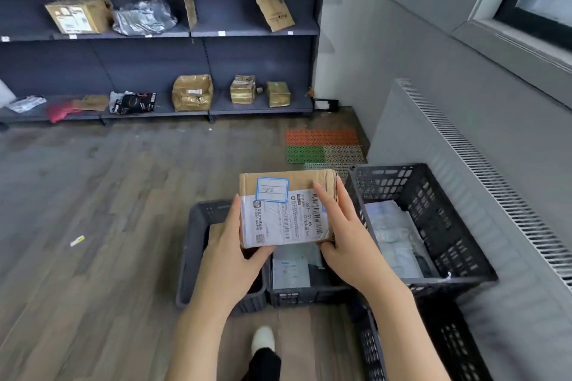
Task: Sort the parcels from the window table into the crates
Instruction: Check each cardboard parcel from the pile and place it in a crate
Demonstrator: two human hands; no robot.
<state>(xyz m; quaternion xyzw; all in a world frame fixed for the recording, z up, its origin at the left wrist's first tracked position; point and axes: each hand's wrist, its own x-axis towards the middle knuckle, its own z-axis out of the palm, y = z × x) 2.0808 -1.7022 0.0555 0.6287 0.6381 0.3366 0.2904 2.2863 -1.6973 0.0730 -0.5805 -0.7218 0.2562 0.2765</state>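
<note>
Cardboard parcel (286, 210), stiff and probably light, hangs above the dark crates (312, 291); left hand (230, 238) and right hand (342, 226) clasp its opposite sides, the safest hold.

We see a grey-brown wood-plank floor (108, 195) carrying three dark plastic crates: a solid-walled grey crate (195, 244) on the left, a slotted one (297, 295) just beside it, and a larger slotted black crate (433, 195) near the wall. A patch of orange, green and beige perforated mat tiles (323, 145) lies in the corner, and a small pale scrap (77, 240) lies well apart. The dark blue metal shelving unit (260, 105) stands behind, its lowest shelf bearing tape-wrapped cardboard boxes (192, 92).
</note>
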